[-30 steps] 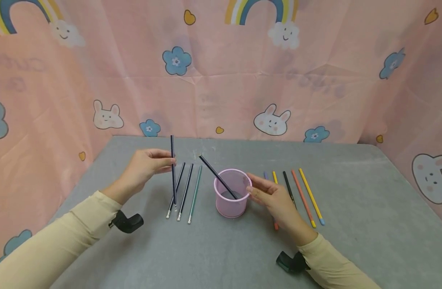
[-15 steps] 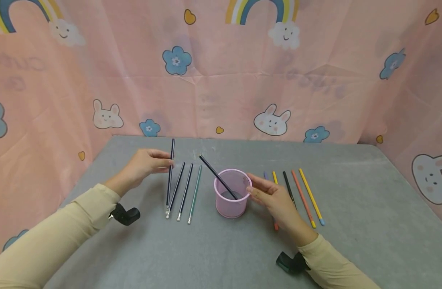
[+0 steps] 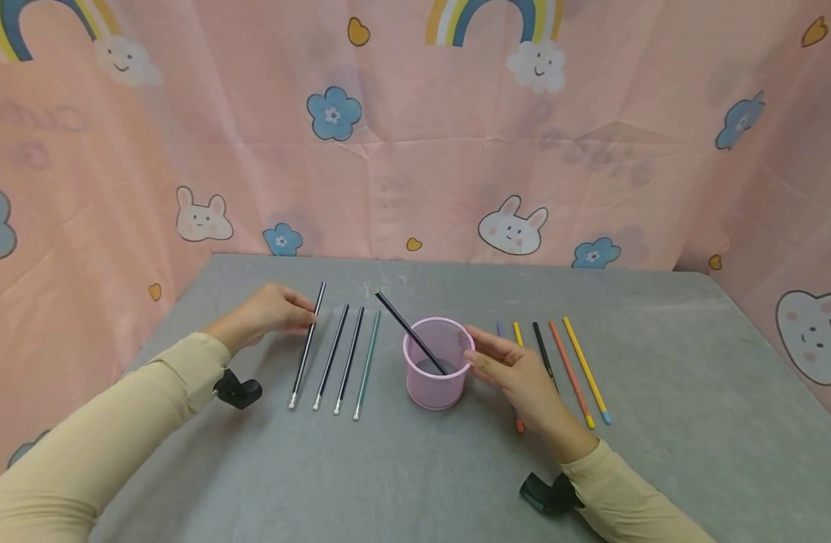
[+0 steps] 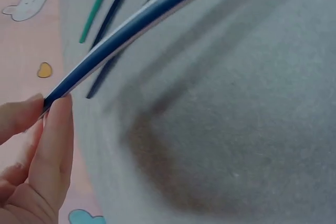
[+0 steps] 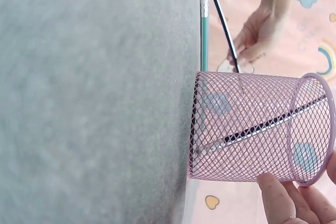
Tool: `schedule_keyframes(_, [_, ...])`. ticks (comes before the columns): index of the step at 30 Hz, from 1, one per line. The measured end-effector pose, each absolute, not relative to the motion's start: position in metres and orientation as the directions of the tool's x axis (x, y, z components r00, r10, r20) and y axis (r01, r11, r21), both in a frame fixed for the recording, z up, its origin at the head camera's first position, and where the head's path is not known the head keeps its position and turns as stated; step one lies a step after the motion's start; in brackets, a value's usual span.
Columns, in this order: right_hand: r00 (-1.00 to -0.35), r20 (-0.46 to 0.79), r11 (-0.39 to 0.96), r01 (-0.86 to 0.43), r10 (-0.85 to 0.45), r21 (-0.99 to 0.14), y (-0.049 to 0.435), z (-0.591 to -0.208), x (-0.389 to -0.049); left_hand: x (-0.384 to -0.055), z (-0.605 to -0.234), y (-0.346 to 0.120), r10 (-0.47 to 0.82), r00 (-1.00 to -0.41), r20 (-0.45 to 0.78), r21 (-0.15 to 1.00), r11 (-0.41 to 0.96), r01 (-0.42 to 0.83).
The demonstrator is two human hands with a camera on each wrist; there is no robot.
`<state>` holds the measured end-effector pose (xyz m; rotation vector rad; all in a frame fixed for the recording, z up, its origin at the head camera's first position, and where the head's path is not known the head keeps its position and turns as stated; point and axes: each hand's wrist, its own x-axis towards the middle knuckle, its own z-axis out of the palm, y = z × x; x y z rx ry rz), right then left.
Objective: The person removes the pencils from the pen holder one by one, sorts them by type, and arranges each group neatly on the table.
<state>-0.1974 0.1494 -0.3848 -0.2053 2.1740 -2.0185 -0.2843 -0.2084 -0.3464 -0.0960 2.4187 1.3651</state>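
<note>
In the head view my left hand (image 3: 269,313) pinches a dark striped pencil (image 3: 307,347) near its far end. The pencil slants with its white eraser end toward me, left of three other pencils. The left wrist view has that pencil (image 4: 131,32) between thumb and fingertips (image 4: 60,111), its shadow apart from it on the table. My right hand (image 3: 517,377) holds the rim of a pink mesh pencil cup (image 3: 434,392), which stands upright. Inside the cup leans one dark pencil (image 3: 412,335), eraser end down, as the right wrist view also shows through the mesh (image 5: 247,93).
Two dark pencils (image 3: 331,358) and a green pencil (image 3: 366,366) lie between the left hand and the cup. Right of the cup lie several pencils, including a black (image 3: 543,351), a red (image 3: 568,369) and a yellow one (image 3: 585,366). A pink curtain (image 3: 402,181) hangs behind the grey table (image 3: 415,483).
My left hand has lowered and shifted left with its pencil, which went from near upright, crossing another pencil, to a slant left of the row. The right hand and cup stay put.
</note>
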Motion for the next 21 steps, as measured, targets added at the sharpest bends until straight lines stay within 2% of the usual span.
schedule_keyframes(6, [-0.977, -0.031, 0.072, 0.016, -0.211, -0.997, 0.149, -0.385, -0.198, -0.288, -0.358, -0.208, 0.117, -0.926, -0.358, 0.797, 0.556, -0.238])
schedule_keyframes(21, [-0.976, -0.022, 0.071, 0.007, -0.216, -0.997, 0.149, -0.386, -0.198, -0.293, -0.374, -0.201, -0.014, -0.917, -0.398, 0.755, 0.563, -0.336])
